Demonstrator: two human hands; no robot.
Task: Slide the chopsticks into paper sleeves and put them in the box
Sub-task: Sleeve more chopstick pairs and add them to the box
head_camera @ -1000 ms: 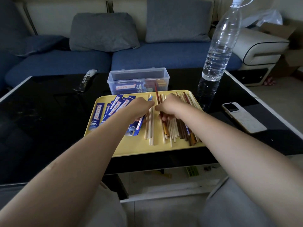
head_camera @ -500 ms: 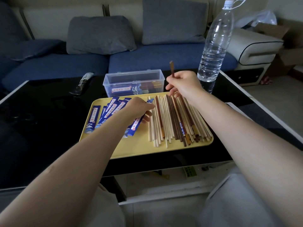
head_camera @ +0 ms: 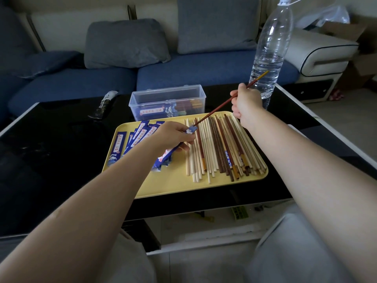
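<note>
Chopstick tip now down at the sleeve mouth, no longer raised upright.
Right hand (head_camera: 245,104) fingers grip the red chopstick (head_camera: 221,105), slanted; left hand (head_camera: 173,137) fingers pinch a blue sleeve (head_camera: 172,153) above the yellow tray (head_camera: 183,186). Loose chopsticks (head_camera: 220,148) lie on the tray; box (head_camera: 167,102) sits just behind.

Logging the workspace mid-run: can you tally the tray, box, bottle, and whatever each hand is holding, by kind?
Yellow tray: 1
Clear plastic box: 1
Water bottle: 1
Red-brown chopstick in right hand: 1
Blue paper sleeve in left hand: 1
Total: 5
</note>
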